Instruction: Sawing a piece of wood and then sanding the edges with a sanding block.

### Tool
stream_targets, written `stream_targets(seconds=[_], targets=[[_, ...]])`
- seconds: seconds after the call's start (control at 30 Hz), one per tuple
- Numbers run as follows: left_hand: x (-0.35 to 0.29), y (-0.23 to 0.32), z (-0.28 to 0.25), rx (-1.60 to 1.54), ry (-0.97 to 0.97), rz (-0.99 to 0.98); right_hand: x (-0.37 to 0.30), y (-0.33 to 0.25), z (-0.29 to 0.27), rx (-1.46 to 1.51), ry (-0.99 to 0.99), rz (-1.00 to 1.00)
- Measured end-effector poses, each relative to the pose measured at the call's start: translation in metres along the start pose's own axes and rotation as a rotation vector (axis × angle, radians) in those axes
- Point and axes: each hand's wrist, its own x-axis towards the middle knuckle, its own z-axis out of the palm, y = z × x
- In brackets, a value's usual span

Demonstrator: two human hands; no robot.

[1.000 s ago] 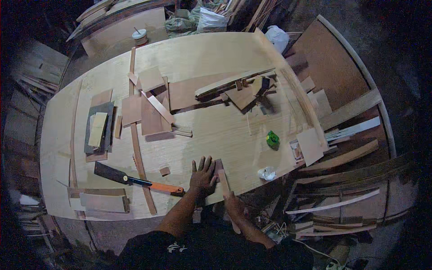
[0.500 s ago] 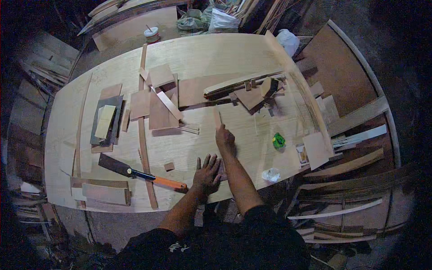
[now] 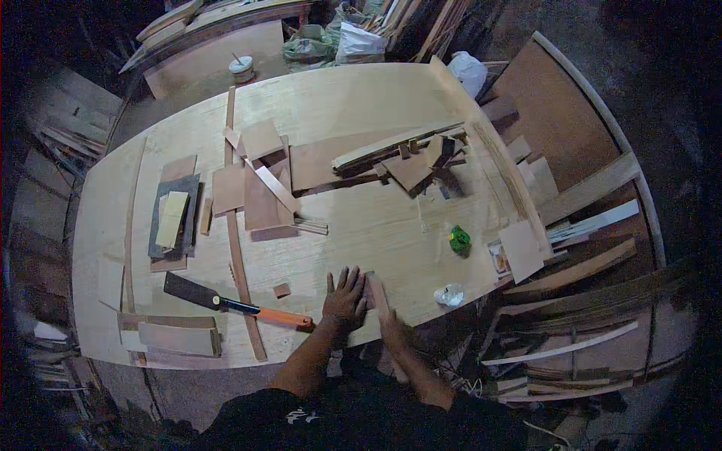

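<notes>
My left hand (image 3: pixel 344 298) lies flat near the front edge of the wooden tabletop, fingers stretched out and slightly apart. A small reddish-brown wood piece (image 3: pixel 368 292) shows beside its fingers, partly hidden. My right hand (image 3: pixel 392 331), smeared by motion, is closed around the near end of a thin wooden strip (image 3: pixel 380 299). The strip points away from me, close along the right side of that piece; whether they touch I cannot tell. Left of my left hand lies a handsaw (image 3: pixel 233 304) with a dark blade and an orange handle. A small square wood block (image 3: pixel 281 290) sits beyond the handle.
Stacked boards (image 3: pixel 267 188) and offcuts cover the middle of the tabletop (image 3: pixel 361 233). More wood pieces (image 3: pixel 410 165) lie at far right. A green tape measure (image 3: pixel 459 240) and a crumpled clear plastic piece (image 3: pixel 449 295) are to the right. A white tub (image 3: pixel 241 70) stands beyond the table.
My right hand has drawn back toward me with the wooden strip, from beyond my left hand to the table's front edge. The left hand stays flat. The view has shifted slightly.
</notes>
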Motion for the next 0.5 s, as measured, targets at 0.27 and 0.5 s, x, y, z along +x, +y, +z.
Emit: stream_targets(seconds=[0.27, 0.5], targets=[[0.018, 0.025, -0.011, -0.033, 0.057, 0.064, 0.201, -0.087, -0.116, 0.198, 0.23, -0.032], [0.018, 0.028, 0.002, -0.023, 0.034, 0.071, 0.19, -0.076, -0.096, 0.275, 0.193, 0.035]])
